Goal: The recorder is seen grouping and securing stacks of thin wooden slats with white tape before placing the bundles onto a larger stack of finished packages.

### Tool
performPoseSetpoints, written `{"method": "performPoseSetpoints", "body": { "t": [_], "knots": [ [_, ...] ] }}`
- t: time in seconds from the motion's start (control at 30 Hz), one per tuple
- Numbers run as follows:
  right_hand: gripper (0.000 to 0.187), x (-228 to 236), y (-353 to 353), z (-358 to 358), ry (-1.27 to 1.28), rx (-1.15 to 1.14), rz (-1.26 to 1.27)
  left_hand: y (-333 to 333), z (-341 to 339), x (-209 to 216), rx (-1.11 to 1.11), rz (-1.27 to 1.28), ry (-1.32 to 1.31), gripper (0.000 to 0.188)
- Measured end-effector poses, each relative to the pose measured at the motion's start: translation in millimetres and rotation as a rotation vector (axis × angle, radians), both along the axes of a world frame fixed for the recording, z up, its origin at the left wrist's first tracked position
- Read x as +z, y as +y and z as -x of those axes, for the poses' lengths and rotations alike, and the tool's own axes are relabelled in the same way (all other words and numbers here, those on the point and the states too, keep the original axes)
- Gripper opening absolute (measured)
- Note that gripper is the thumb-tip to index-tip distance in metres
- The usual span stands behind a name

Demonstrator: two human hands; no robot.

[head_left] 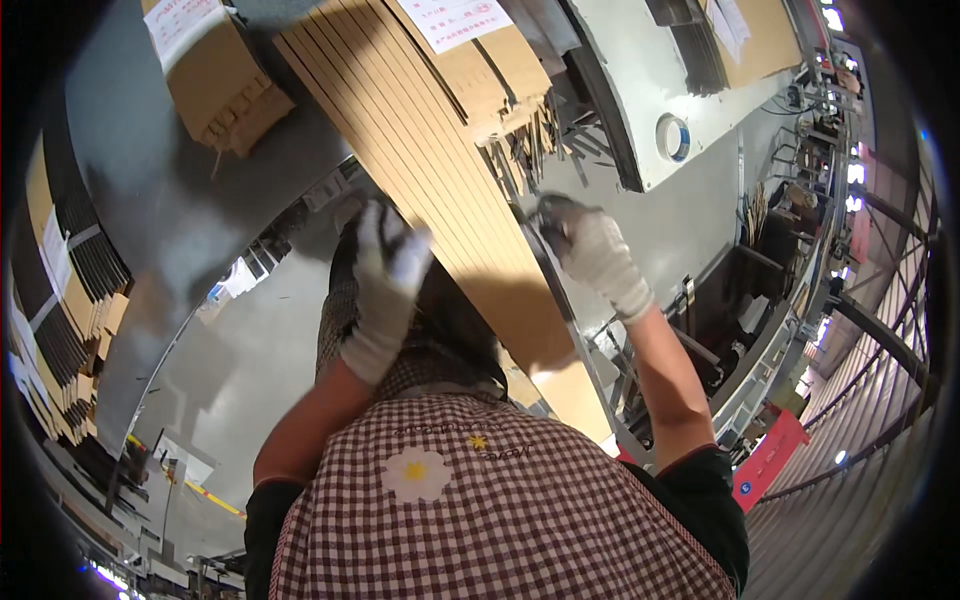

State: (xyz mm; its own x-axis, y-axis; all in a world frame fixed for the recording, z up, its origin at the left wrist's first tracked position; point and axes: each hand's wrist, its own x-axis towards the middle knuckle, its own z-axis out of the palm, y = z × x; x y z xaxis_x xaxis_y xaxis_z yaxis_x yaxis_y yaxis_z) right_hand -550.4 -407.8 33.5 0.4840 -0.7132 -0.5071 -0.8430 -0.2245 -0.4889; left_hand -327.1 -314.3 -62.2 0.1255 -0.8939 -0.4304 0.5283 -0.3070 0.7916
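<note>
A long stack of flat cardboard strips (440,190) runs slantwise from the upper middle toward my apron, its parallel edges showing as lines. Beside its left edge is my left hand (385,285) in a white glove; its fingers are blurred but look apart, with nothing visible in them. Across the stack, at its right edge, my gloved right hand (605,265) is closed round a small dark object (556,218) whose kind I cannot make out. Bundled cardboard (510,75) with a printed sheet on top lies against the stack's far right side.
Another cardboard bundle (230,90) rests on the grey surface at upper left. Dark strips with cardboard ends (90,290) are piled at far left. A tape roll (673,138) sits on the pale tabletop (640,60) at upper right. Metal racks and machinery line the right.
</note>
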Motion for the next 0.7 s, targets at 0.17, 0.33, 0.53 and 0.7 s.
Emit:
{"method": "performPoseSetpoints", "body": {
  "t": [0.17,0.33,0.53,0.7],
  "knots": [
    [0.038,-24.2,0.9,-15.7,-0.247,0.099,0.264,-29.9,22.8,27.8,-0.002,-0.178,0.056,0.032],
    [0.041,27.8,-8.6,-19.6,-0.123,0.146,0.230,3.3,19.1,3.0,0.139,-0.073,0.286,0.070],
    [0.056,82.4,-9.5,-89.3,-0.533,0.411,-0.006,0.1,-29.9,86.8,-0.076,0.482,-0.811,0.041],
    [0.024,73.3,-46.1,-91.4,-0.311,0.482,0.314,19.3,-54.4,60.6,0.131,-0.298,-0.022,0.013]
  ]
}}
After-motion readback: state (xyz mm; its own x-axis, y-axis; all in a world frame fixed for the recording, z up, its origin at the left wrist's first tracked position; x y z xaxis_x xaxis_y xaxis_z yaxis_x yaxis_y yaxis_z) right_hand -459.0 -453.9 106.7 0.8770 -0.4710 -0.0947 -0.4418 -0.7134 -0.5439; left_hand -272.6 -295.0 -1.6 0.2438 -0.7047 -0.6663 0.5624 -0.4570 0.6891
